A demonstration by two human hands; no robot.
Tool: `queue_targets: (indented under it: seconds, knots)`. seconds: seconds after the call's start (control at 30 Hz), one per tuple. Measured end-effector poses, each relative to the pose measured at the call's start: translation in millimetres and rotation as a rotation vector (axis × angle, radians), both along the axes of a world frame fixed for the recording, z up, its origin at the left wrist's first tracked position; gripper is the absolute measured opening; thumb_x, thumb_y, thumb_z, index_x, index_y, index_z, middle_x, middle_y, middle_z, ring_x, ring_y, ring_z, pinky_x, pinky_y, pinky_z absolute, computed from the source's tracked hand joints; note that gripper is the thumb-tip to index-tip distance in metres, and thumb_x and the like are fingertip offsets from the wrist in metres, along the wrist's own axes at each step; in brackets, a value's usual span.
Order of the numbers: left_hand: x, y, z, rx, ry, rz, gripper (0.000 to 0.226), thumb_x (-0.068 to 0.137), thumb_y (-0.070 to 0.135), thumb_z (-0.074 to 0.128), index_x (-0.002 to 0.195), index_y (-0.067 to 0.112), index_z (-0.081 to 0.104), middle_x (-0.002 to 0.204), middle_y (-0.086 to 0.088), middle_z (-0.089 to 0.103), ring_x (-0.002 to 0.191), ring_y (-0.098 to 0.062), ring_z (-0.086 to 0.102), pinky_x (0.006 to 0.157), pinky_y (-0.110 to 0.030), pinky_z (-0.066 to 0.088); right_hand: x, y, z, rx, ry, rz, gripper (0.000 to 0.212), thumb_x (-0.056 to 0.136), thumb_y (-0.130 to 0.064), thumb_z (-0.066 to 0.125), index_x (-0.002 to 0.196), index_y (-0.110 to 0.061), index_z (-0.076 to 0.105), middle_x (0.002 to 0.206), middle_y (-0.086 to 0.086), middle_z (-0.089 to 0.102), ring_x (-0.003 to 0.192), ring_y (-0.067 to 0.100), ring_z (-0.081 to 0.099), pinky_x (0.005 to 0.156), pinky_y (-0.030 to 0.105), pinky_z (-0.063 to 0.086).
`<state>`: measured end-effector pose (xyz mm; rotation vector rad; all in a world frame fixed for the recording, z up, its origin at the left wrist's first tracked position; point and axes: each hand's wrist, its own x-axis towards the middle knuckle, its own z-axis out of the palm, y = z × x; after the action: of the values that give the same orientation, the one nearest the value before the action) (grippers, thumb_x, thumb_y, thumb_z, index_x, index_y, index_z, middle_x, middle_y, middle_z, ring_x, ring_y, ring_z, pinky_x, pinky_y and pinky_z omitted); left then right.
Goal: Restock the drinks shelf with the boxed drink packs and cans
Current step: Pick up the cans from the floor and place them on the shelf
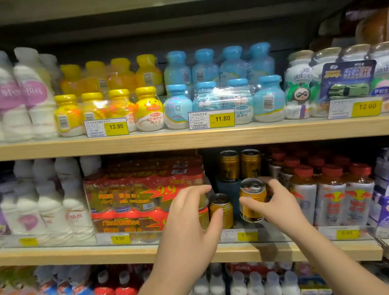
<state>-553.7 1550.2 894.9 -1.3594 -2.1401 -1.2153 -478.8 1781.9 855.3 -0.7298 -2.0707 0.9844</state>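
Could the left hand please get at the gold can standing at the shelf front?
Probably yes: the left hand is open right beside the standing gold can, with nothing between; the right hand holds a tilted gold can aside.

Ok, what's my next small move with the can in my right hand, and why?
Probably stand the tilted can upright on the shelf, right of the standing can: your right hand grips it over the free spot, in front of the two rear cans.

I see a gold can point(257, 209), silver-lidded, in my right hand point(279, 208) and a second gold can point(226, 213) beside my left hand point(188, 224). Left of it sits a red-and-yellow pack point(131, 196); right of my right hand, red-capped silver bottles point(329, 199).
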Motion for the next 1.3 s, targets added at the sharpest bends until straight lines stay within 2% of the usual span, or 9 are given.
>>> queue_targets:
  seconds: [0.1, 0.3, 0.47, 0.63, 0.73, 0.9, 1.1, 1.23, 1.3]
  knots:
    - [5, -22, 5, 0.042, -0.029, -0.017, 0.040, 0.095, 0.047, 0.057, 0.134, 0.043, 0.047, 0.125, 0.036, 0.043, 0.123, 0.013, 0.041, 0.101, -0.013, 0.040, -12, 4, -11, 0.000, -0.047, -0.031, 0.072, 0.078, -0.045, 0.086, 0.139, -0.021, 0.054, 0.109, -0.013, 0.057, 0.101, 0.008, 0.055, 0.084, 0.024, 0.045]
    - [12, -46, 11, 0.086, -0.079, -0.020, 0.037, 0.093, 0.050, 0.058, 0.129, 0.048, 0.048, 0.126, 0.039, 0.044, 0.126, 0.015, 0.040, 0.099, -0.007, 0.037, -26, 12, -32, -0.048, -0.152, -0.058, 0.074, 0.076, -0.052, 0.085, 0.134, -0.017, 0.057, 0.115, -0.004, 0.067, 0.103, 0.015, 0.061, 0.084, 0.031, 0.050]
    - [8, -51, 10, 0.067, -0.089, 0.003, 0.038, 0.093, 0.048, 0.059, 0.130, 0.046, 0.050, 0.125, 0.036, 0.046, 0.124, 0.014, 0.042, 0.098, -0.003, 0.034, -33, 12, -36, -0.037, -0.196, -0.061, 0.069, 0.076, -0.056, 0.084, 0.129, -0.019, 0.061, 0.104, -0.009, 0.063, 0.099, 0.015, 0.061, 0.081, 0.031, 0.049]
    - [4, -51, 9, 0.056, -0.103, 0.011, 0.041, 0.092, 0.047, 0.061, 0.131, 0.042, 0.051, 0.125, 0.032, 0.049, 0.123, 0.013, 0.043, 0.099, -0.005, 0.036, -34, 10, -34, -0.064, -0.236, -0.063, 0.070, 0.077, -0.055, 0.083, 0.131, -0.019, 0.058, 0.108, -0.006, 0.063, 0.101, 0.016, 0.061, 0.085, 0.033, 0.051]
    - [4, -51, 9, 0.060, -0.113, -0.003, 0.041, 0.092, 0.046, 0.062, 0.132, 0.041, 0.051, 0.125, 0.031, 0.049, 0.122, 0.012, 0.045, 0.100, -0.010, 0.040, -32, 10, -34, -0.075, -0.244, -0.067, 0.081, 0.075, -0.058, 0.083, 0.139, -0.018, 0.053, 0.123, -0.001, 0.066, 0.110, 0.020, 0.063, 0.091, 0.036, 0.054]
    - [1, -50, 11, 0.073, -0.116, -0.030, 0.043, 0.091, 0.045, 0.064, 0.132, 0.039, 0.053, 0.124, 0.031, 0.050, 0.121, 0.012, 0.047, 0.100, -0.016, 0.044, -20, 0, -25, -0.045, -0.188, -0.084, 0.093, 0.077, -0.058, 0.082, 0.150, -0.016, 0.042, 0.150, 0.005, 0.054, 0.135, 0.025, 0.054, 0.103, 0.039, 0.049]
    - [-3, -40, 11, 0.091, -0.149, -0.108, 0.042, 0.090, 0.046, 0.065, 0.130, 0.041, 0.053, 0.124, 0.032, 0.050, 0.121, 0.013, 0.047, 0.101, -0.022, 0.047, 13, -30, 0, -0.032, 0.010, -0.017, 0.083, 0.078, -0.050, 0.084, 0.147, -0.025, 0.045, 0.142, -0.008, 0.058, 0.128, 0.008, 0.055, 0.111, 0.035, 0.046]
    - [-1, -27, 6, 0.086, -0.188, -0.208, 0.044, 0.088, 0.045, 0.066, 0.130, 0.039, 0.055, 0.122, 0.034, 0.050, 0.118, 0.015, 0.047, 0.096, -0.008, 0.042, 48, -64, 16, 0.004, 0.088, -0.006, 0.074, 0.080, -0.049, 0.083, 0.144, -0.035, 0.049, 0.131, -0.022, 0.060, 0.119, -0.011, 0.055, 0.101, 0.018, 0.045]
    - [0, -18, 2, 0.087, -0.201, -0.265, 0.045, 0.087, 0.045, 0.067, 0.130, 0.037, 0.056, 0.123, 0.031, 0.052, 0.118, 0.013, 0.049, 0.095, -0.011, 0.044, 67, -81, 21, 0.035, 0.106, -0.034, 0.071, 0.079, -0.049, 0.083, 0.141, -0.037, 0.052, 0.128, -0.024, 0.061, 0.118, -0.014, 0.055, 0.098, 0.012, 0.044]
